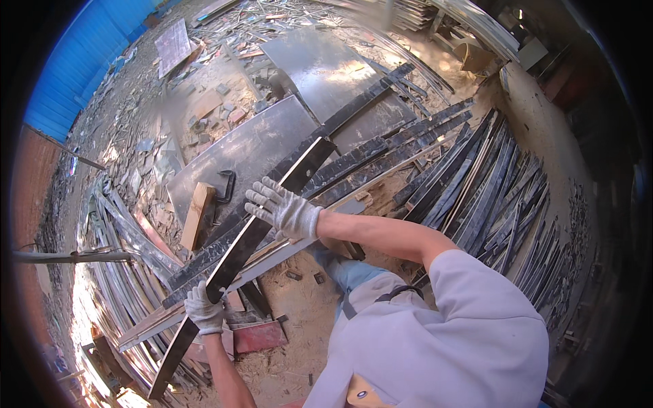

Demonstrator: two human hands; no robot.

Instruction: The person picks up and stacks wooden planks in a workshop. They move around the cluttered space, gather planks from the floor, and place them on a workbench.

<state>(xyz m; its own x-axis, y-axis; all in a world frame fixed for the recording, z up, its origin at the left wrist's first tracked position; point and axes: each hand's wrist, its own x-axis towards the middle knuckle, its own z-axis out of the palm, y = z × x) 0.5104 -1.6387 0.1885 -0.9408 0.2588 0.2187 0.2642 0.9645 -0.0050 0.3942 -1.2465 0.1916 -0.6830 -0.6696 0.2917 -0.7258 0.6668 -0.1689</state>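
Observation:
A long, narrow black wooden strip (239,257) with a pale edge runs slantwise in front of me, from the lower left up to the middle. Toward its lower end, my left hand (204,309), in a pale work glove, is closed around it. Higher up, my right hand (284,211), gloved as well, lies over the strip with its fingers stretched out. Beneath and beyond are more dark strips (364,158), running roughly the same way, and a grey-edged length of wood (286,250). A short wooden block (198,216) sits beside a black clamp-like metal piece (226,185).
Large flat panels (238,146) lie beyond the strips, with scattered scrap around them. Heaps of strips stand at right (486,187) and left (126,272). A reddish board piece (260,336) rests on the sandy ground. A blue corrugated fence (85,64) rises far left.

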